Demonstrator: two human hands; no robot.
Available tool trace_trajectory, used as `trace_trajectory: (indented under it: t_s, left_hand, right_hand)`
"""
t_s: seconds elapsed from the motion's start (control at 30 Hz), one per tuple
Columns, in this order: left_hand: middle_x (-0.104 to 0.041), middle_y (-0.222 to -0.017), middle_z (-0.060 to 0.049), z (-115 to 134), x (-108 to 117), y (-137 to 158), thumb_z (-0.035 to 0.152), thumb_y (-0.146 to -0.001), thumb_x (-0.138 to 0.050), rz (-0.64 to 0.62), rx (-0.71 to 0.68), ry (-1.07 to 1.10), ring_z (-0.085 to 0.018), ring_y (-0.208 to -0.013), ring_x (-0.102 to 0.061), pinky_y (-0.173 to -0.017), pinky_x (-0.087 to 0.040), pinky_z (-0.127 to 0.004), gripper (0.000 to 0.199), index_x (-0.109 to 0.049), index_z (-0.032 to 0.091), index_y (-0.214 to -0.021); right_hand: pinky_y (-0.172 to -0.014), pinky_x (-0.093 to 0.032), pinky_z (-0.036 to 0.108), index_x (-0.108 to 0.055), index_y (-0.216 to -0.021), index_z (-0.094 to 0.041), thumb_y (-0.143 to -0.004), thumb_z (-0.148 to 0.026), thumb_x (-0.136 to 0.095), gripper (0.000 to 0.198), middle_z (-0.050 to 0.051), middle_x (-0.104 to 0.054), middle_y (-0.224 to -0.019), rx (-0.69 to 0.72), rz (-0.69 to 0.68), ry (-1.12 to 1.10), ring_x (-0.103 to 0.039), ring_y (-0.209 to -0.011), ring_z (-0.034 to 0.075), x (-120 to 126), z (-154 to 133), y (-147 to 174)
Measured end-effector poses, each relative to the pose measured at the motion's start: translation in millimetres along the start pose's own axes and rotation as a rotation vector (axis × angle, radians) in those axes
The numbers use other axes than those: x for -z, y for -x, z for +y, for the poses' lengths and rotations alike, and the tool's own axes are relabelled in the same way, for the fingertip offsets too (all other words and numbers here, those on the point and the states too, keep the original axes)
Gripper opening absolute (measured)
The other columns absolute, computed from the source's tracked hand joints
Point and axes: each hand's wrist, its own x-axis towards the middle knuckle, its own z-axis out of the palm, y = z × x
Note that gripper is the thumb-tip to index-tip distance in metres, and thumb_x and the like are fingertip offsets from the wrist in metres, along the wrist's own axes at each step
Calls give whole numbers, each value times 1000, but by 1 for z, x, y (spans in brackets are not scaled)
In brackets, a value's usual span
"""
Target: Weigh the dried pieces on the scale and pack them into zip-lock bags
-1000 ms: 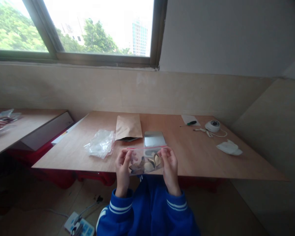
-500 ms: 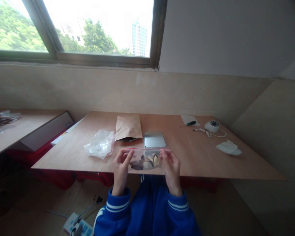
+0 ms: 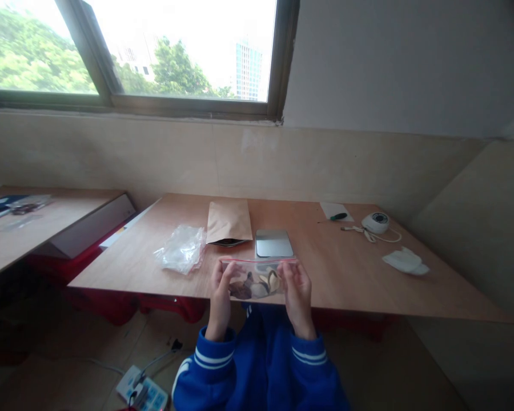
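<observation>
A clear zip-lock bag (image 3: 259, 288) with a red seal line hangs upright between my hands, over the table's front edge. Inside it lie several dried slices, some dark brown and some pale; their exact kind I cannot make out. My left hand (image 3: 221, 291) pinches the bag's upper left corner, and my right hand (image 3: 296, 291) pinches the upper right one. Just beyond the bag sits a flat silver-topped scale (image 3: 274, 244). To its left a brown kraft paper pouch (image 3: 229, 221) lies with its mouth towards me, partly open. A pile of clear plastic bags (image 3: 180, 249) is left of the pouch.
On the table (image 3: 342, 274), to the right, are a green-handled screwdriver (image 3: 338, 217) on white paper, a white dome camera (image 3: 374, 222) with its cable, and crumpled white tissue (image 3: 406, 261). A power strip (image 3: 141, 389) lies on the floor. Another table (image 3: 77, 214) stands left.
The view has shifted slightly left, so the table items appear further right. Both hands still hold the bag, now a little closer together. The other person's hand at the far left is gone from view.
</observation>
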Motion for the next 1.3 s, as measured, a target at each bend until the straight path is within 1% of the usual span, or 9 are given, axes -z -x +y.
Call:
trace_trajectory:
  t_s: [0.17,0.27,0.37,0.53,0.83,0.97,1.1,1.2,1.3]
  left_hand:
    - [-63,-74,1,-3,4,-2,40,-75,-69,-48,22,-30,-13,-72,-61,-66,-49,-22,27,-60,18,-89]
    - [-64,-72,1,-3,4,-4,40,-73,-71,-4,18,-51,-12,-69,-60,-65,-49,-22,27,-60,17,-83]
    - [-64,-71,1,-3,4,-3,39,-73,-72,-16,0,-59,-12,-69,-60,-67,-50,-22,26,-61,16,-79]
    - [-65,-73,0,0,7,-3,37,-74,-71,-38,-29,-96,-13,-70,-61,-66,-50,-23,24,-62,16,-80]
    - [-66,-70,0,7,5,2,39,-74,-71,25,-32,-165,-13,-64,-62,-58,-49,-21,27,-56,17,-77]
    - [-64,-67,1,10,-3,5,42,-74,-69,19,6,-176,-12,-57,-58,-50,-45,-20,28,-56,17,-76]
    - [-65,-72,-1,2,-4,4,42,-76,-65,-18,45,-147,-13,-69,-61,-63,-49,-22,27,-61,16,-79]
    - [-66,-77,-2,-1,-2,3,44,-77,-64,-52,83,-113,-14,-71,-62,-65,-49,-24,28,-63,16,-83]
    - [-62,-67,0,1,-2,2,42,-72,-69,-64,38,-175,-13,-65,-59,-64,-48,-23,26,-62,16,-73]
  right_hand:
    - [-74,-49,24,-62,-81,-20,-81,-41,-66,22,-1,-62,-80,-22,-33,-40,-60,-77,13,1,8,-3]
    - [-71,-48,23,-63,-86,-20,-81,-40,-67,21,-1,-63,-79,-6,-58,-21,-59,-75,13,1,11,-4]
    - [-69,-49,25,-65,-96,-20,-78,-42,-69,28,1,-66,-81,-32,-38,-2,-61,-74,15,0,14,-3]
    - [-70,-50,29,-68,-78,-17,-76,-43,-70,26,3,-67,-75,-8,3,70,-62,-73,17,0,13,-1]
    - [-65,-49,28,-66,-74,-17,-74,-39,-72,23,2,-68,-71,31,26,147,-62,-67,16,-3,4,4]
    - [-72,-50,30,-67,-81,-17,-75,-41,-70,25,3,-69,-80,38,66,96,-64,-76,18,-2,4,2]
    - [-77,-51,31,-68,-86,-18,-76,-43,-69,27,3,-70,-85,-11,-7,86,-65,-82,19,3,3,-1]
    - [-81,-51,31,-68,-93,-19,-76,-43,-69,30,3,-71,-90,-43,-65,62,-66,-85,19,5,1,-1]
    - [-76,-53,32,-68,-102,-19,-76,-44,-70,36,4,-72,-90,-118,-118,21,-67,-82,19,5,1,-1]
